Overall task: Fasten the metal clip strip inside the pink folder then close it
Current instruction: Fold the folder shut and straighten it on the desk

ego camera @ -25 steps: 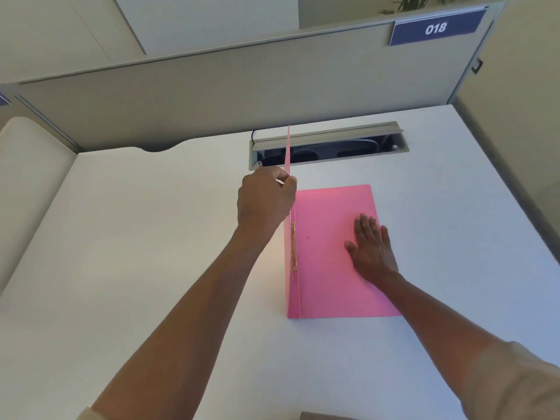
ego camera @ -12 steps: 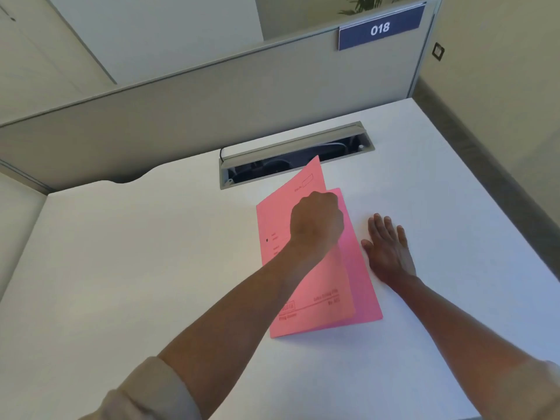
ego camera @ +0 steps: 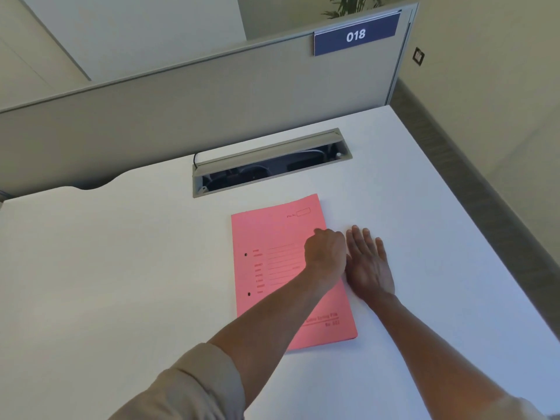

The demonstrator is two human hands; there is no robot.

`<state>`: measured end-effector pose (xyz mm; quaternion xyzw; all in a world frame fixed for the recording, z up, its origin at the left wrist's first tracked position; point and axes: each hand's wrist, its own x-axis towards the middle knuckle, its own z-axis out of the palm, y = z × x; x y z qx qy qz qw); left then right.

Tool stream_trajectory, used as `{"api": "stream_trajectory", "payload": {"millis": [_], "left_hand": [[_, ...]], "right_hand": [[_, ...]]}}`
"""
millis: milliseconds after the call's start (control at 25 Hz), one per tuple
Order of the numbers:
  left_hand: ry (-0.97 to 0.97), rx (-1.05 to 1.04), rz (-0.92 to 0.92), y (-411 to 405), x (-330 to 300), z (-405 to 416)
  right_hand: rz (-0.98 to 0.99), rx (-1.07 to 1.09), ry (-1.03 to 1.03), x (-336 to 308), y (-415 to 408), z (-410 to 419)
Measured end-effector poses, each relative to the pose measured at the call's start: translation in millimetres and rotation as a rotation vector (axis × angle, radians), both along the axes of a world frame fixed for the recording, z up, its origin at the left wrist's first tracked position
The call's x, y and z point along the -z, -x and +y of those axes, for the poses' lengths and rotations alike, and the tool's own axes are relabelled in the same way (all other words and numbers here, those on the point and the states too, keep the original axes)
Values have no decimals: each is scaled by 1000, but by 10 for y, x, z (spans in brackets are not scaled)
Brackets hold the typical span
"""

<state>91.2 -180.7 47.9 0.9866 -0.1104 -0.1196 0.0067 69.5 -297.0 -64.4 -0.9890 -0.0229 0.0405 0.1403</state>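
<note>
The pink folder (ego camera: pixel 272 237) lies closed and flat on the white desk (ego camera: pixel 121 268), printed front cover up, with two punch holes near its left edge. The metal clip strip is hidden inside. My left hand (ego camera: pixel 325 253) rests curled on the cover at its right edge, apparently still pinching that edge; its fingertips are out of sight. Just right of the folder, my right hand (ego camera: pixel 368 262) lies flat on the desk with fingers spread, its palm edge touching the folder's right side.
An open cable tray slot (ego camera: pixel 269 165) with a raised grey flap sits in the desk just behind the folder. A grey partition (ego camera: pixel 212 101) with an "018" sign (ego camera: pixel 356 34) bounds the back. The desk's right edge (ego camera: pixel 472 183) drops to the floor.
My left hand swung the front cover from upright over to the right and down, so the folder is closed flat. My right hand slid off the inside page onto the desk beside it.
</note>
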Motion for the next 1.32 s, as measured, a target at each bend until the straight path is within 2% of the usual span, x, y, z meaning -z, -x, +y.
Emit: {"api": "stream_trajectory", "payload": {"millis": [160,280,680,920,1120,1320], "left_hand": [[-37,-58,61,50,273,44],[-32,-42,33,92,437,79],[233,19,-57,286,516,460],[311,53,-70,524,613,591],[326,-25,-40,560,653,864],[253,-155,-59,593,613,1347]], "right_hand": [[-18,6,4,-12,5,9],[-27,8,3,-23,8,3],[-17,17,26,-29,20,21],[16,39,48,-77,31,94],[31,67,19,-198,31,343],[13,39,-17,-326,142,712]]}}
